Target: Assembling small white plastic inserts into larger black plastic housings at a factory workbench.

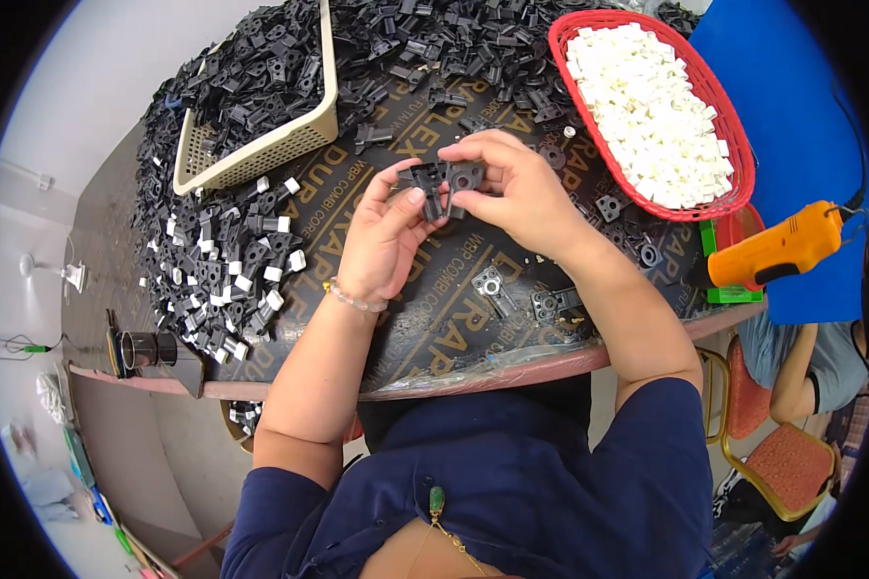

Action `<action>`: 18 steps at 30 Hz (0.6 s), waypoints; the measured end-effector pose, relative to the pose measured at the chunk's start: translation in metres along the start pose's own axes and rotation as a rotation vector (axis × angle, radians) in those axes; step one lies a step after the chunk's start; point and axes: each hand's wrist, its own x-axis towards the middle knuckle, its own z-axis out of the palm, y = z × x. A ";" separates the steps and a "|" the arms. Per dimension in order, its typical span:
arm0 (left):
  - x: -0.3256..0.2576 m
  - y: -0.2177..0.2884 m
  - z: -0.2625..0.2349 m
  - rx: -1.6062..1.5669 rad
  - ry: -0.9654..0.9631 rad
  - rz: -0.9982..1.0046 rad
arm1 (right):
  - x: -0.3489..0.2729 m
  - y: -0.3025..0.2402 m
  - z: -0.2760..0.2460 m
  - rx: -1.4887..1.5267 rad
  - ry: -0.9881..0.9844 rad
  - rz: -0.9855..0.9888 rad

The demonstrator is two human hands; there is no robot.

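Note:
Over the middle of the table, my left hand (384,236) is closed on a black plastic part (421,179), its thumb pressed on the near side. Close beside it, my right hand (526,193) grips another black plastic part (466,178), which has a round hole in a flat end. The two pieces meet or nearly touch; the fingers partly hide where, and I cannot tell if they are joined. Below my hands, a black part with a ringed hole (492,282) lies on the tabletop near the front edge, with a similar black part (554,305) to its right.
A cream plastic basket (261,150) stands at the back left amid a large heap of black parts (261,63). Black parts with white caps (227,261) lie at left. A red basket (739,193) holds white pieces (647,116). An orange tool (777,246) sits at right, near a seated person (826,372).

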 end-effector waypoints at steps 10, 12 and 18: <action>-0.005 0.001 -0.004 -0.241 -0.098 -0.168 | -0.002 -0.004 0.003 -0.357 0.060 -0.330; -0.005 0.001 -0.005 -0.280 -0.132 -0.193 | -0.001 0.001 0.003 -0.349 0.042 -0.298; -0.003 -0.001 -0.011 -0.217 -0.135 -0.154 | 0.001 -0.002 0.001 -0.527 0.038 -0.347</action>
